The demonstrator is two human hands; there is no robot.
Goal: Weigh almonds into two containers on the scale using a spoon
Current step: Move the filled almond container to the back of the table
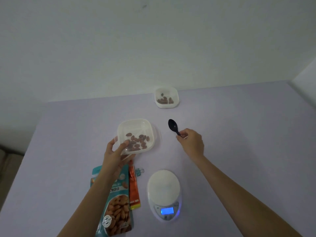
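Note:
My left hand (116, 153) grips the near-left corner of a white square container (136, 124) with several almonds (137, 141) in it, tilted and held above the table. My right hand (192, 142) pinches the handle of a black plastic spoon (172, 125), whose empty bowl points away from me. A second white container (166, 98) with several almonds stands at the table's far edge. The white digital scale (164, 190) sits near me with nothing on its platform and a lit blue display (167, 210). The teal almond bag (116, 202) lies under my left forearm.
An orange packet (134, 187) lies beside the almond bag, with a small teal binder clip (139, 172) at its far end. The lilac table (239, 151) meets a white wall at the back, and its left edge drops off toward the floor.

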